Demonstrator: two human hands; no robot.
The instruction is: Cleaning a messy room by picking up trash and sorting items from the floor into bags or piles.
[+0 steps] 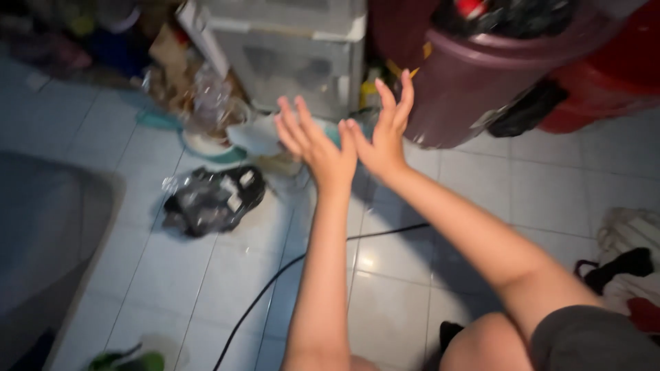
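Note:
Both my arms stretch forward over a pale tiled floor. My left hand (313, 144) is open, fingers spread and pointing away, holding nothing. My right hand (386, 130) is beside it, also open with fingers raised, its thumb edge touching or nearly touching the left hand. Beyond the fingertips stand a grey-white plastic box (289, 51) and a dark maroon bin (474, 82). The picture is blurred by motion.
A crumpled black plastic bag (213, 199) lies on the tiles at left of my hands. A black cable (275, 282) runs across the floor. A white and green bowl (213, 144) sits by clutter at the back. Clothes (629, 261) are piled at right.

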